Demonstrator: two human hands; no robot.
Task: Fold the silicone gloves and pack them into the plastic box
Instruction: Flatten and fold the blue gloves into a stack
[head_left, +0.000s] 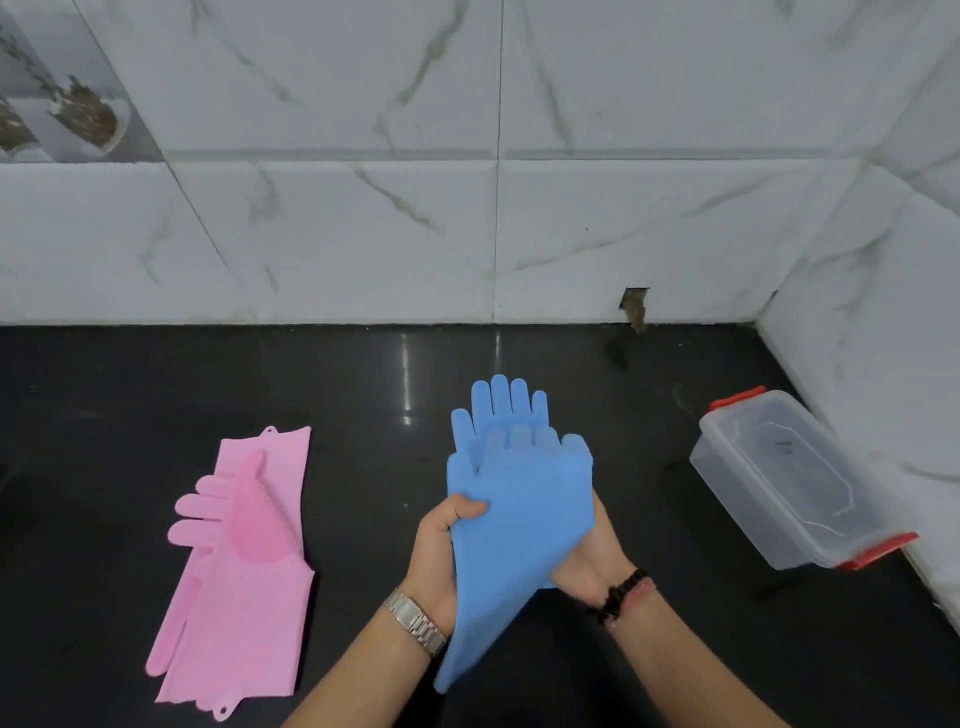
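Two blue silicone gloves (519, 493) are stacked and held above the black counter, fingers pointing away from me. My left hand (441, 551) grips their left edge, thumb curled over the top. My right hand (592, 561) holds them from beneath on the right, its fingers hidden under the blue material. Two pink silicone gloves (244, 551) lie flat on the counter to the left, one overlapping the other. A clear plastic box (789, 483) with red clasps sits at the right, near the wall corner; it looks closed by its clear lid.
The black glossy counter (363, 395) runs back to a white marble-tiled wall (363, 234), which turns a corner at the right behind the box. A small broken hole (635, 306) shows at the wall's base.
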